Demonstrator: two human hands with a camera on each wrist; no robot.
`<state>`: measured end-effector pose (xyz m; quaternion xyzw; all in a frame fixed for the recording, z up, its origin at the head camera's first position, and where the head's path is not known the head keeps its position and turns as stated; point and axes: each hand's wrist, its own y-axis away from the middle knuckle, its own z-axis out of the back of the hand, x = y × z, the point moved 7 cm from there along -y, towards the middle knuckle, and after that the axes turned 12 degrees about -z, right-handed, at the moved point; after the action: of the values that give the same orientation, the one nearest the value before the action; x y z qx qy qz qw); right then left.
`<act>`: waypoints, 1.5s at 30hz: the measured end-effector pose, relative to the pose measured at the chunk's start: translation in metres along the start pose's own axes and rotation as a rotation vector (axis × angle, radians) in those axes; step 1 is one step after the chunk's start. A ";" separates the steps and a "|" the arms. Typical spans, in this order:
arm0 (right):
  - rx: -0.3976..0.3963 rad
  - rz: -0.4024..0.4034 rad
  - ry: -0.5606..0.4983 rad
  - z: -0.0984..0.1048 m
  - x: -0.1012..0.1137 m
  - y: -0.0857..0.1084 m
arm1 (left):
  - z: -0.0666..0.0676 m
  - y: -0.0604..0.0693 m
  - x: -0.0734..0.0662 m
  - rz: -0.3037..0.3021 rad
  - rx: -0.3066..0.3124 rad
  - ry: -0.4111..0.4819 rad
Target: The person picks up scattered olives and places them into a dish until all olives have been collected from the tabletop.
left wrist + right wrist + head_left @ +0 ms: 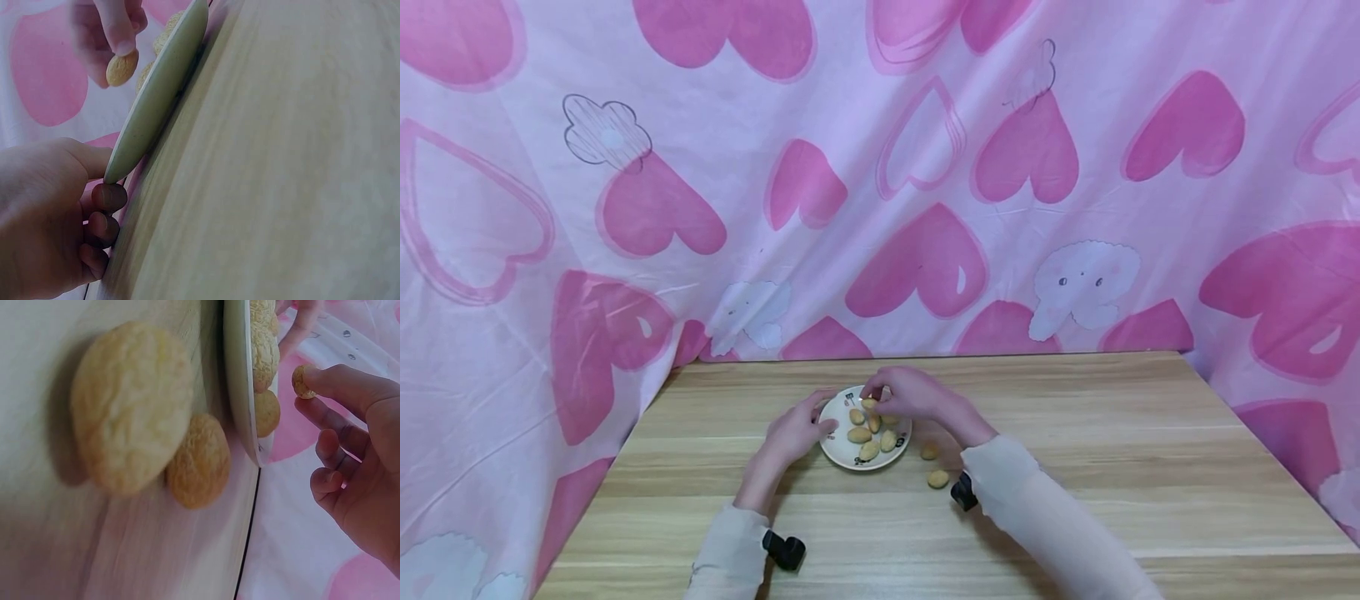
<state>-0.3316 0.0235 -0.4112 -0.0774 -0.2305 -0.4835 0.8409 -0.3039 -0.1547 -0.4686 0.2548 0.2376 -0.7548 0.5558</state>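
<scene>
A white plate point(837, 450) with small dark prints stands on the wooden table, holding several tan, wrinkled walnuts point(859, 435). My left hand point(793, 429) grips the plate's left rim, thumb on the edge and fingers curled below it in the left wrist view. Over the plate's far side, my right hand point(910, 392) pinches one walnut point(304, 381) between thumb and index finger. That walnut is held apart from the plate in the left wrist view. On the table to the right of the plate lie two loose walnuts, a nearer one point(937, 478) and a farther one point(929, 450).
The wooden table point(1075, 417) extends to both sides and towards me. Behind it hangs a pink cloth point(917, 125) with heart prints, also draped at the left and right. A small black device point(784, 550) is worn on each wrist.
</scene>
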 end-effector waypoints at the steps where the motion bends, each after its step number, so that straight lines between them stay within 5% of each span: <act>1: 0.001 0.001 0.001 -0.001 0.000 -0.002 | 0.000 0.000 0.000 -0.002 0.000 -0.004; 27: 0.004 -0.004 0.010 -0.022 0.000 -0.031 | -0.001 0.002 0.001 -0.011 0.004 0.009; 45: -0.054 -0.019 -0.001 -0.005 -0.004 -0.004 | 0.000 0.000 -0.001 -0.013 -0.006 0.024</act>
<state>-0.3349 0.0225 -0.4177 -0.0983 -0.2184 -0.4976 0.8337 -0.3035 -0.1538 -0.4679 0.2608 0.2482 -0.7547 0.5484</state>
